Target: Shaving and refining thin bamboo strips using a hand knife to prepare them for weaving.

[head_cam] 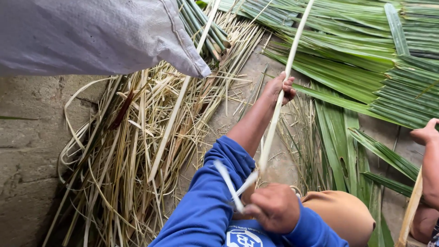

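The right hand (pixel 274 208), nearest the camera, is closed on the lower end of a pale leaf strip (pixel 279 100); further up, the left hand (pixel 281 89) is clenched round it. Pulled unevenly, the strip might tear or cut a palm (its edges look thin). A grey woven sack (pixel 91 36), unlabelled, lies beyond.

The pale leaf strip (pixel 292 50) runs off the top edge, its end perhaps blurred.

Blue long sleeves (pixel 208 201), pushed up the forearms, a white emblem (pixel 244 238) on the chest, and tan trousers (pixel 343 215) at right.
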